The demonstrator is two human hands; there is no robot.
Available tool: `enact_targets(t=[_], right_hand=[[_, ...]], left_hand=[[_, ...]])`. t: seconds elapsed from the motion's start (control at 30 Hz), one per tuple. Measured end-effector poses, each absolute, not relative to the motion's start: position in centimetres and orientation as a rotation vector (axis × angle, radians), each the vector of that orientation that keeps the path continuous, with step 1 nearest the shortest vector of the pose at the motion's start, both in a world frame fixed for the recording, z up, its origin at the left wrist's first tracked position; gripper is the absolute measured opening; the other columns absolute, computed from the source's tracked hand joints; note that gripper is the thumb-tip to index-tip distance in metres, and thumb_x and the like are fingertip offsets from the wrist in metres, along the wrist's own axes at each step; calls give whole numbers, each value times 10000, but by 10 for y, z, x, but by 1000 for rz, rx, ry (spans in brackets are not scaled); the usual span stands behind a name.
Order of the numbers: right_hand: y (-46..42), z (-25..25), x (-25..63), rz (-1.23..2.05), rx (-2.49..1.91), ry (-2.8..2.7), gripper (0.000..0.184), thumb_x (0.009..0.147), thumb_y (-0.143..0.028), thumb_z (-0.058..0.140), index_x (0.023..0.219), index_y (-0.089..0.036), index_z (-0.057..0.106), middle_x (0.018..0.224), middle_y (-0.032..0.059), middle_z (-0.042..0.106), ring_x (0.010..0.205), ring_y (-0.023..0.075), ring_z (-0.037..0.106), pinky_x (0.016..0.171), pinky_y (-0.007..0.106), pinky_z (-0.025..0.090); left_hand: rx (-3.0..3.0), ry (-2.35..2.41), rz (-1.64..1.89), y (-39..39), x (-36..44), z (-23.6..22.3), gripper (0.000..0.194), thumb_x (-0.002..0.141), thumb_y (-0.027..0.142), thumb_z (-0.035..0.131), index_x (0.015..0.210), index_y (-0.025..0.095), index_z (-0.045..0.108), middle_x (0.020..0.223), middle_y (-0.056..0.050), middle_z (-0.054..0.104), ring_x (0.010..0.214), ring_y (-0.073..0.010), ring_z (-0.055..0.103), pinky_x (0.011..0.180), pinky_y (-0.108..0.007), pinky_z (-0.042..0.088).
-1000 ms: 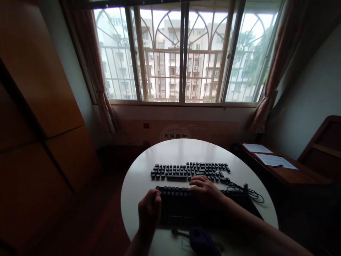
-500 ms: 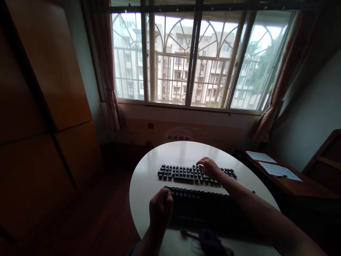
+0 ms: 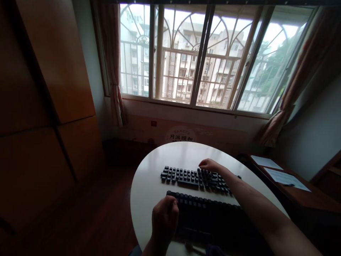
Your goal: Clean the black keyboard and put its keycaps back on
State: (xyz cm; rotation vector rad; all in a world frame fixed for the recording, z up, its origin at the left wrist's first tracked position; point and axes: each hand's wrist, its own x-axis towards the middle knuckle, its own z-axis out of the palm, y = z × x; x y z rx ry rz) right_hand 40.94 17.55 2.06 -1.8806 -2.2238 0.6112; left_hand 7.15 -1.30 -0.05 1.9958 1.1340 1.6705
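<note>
A black keyboard [image 3: 207, 217], with keycaps along its back rows and a dark front part, lies on the round white table [image 3: 149, 156]. My left hand [image 3: 165, 215] is closed at its back left corner, thumb on top, gripping the edge. Behind the keyboard, many loose black keycaps [image 3: 183, 175] are laid out in rows like a keyboard. My right hand [image 3: 211, 165] is over the back row of these keycaps, fingertips curled together and low. What is between those fingertips is too small to make out. My right forearm crosses the keyboard's right part and hides it.
Near the front edge lies a purple-handled tool [image 3: 213, 250], partly cut off by the frame. To the right, a brown wooden surface [image 3: 317, 197] holds paper sheets [image 3: 286, 179] and a dark pen-like thing. A barred window [image 3: 197, 64] and a wooden cabinet [image 3: 57, 64] surround the table.
The view has tilted and shifted, so the table sits slightly lower. My right hand has come down closer to the back row of keycaps. My left hand stays at the keyboard's corner.
</note>
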Motion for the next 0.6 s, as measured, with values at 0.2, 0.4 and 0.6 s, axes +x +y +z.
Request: enact_targets(t=[0.2,0.4,0.6], right_hand=[[196,21,418,787,-1916,-2256,293,969,-384,613,1158,-165,658,1184,72,664,1012,232,656,878,408,558],[223,24,424,966,-1872,-2337,429,721,-516,781,990,-182,795,932,60,777,900,247,691,786,301,518],[241,24,421,1145,-1838,-2384,536,565,-556,828,952,-186,817,884,69,780,831,231,693,719,282,510]], left_hand=[[2003,1099,1635,-14,71,1,239,921,203,456,708,195,565,576,30,548,494,-111,544,496,-196,420],[1999,1095,1603,-14,69,0,231,925,203,460,727,198,580,596,24,569,513,-117,560,514,-201,432],[1939,1120,1628,-13,73,-4,261,936,230,446,705,202,564,581,25,534,504,-118,532,506,-213,402]])
